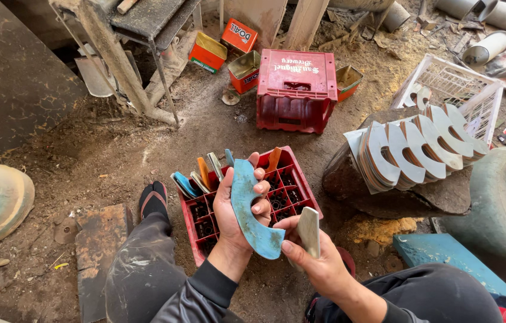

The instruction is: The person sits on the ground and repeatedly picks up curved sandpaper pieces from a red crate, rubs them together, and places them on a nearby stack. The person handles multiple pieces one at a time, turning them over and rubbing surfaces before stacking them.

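The person sits on the dirt floor (109, 155), knees spread, with a red crate (301, 200) between the feet. The left hand (235, 206) holds a curved blue piece (248, 209), a flat crescent shape standing upright, the fingers (260, 190) wrapped tight around its inner edge. The right hand (316, 263) sits just below and to the side, its fingers clamped on a small pale flat block (309, 230) whose edge meets the lower tip of the blue piece. Both are held above the near side of the crate, where several coloured strips (205, 173) stand in the compartments. To the right, a fanned stack of white crescent pieces (417, 149) rests on a dark rock (396, 191), with a white basket (462, 84) behind it. Further back stands a second red crate (296, 90), upside down, among orange tins (208, 52).
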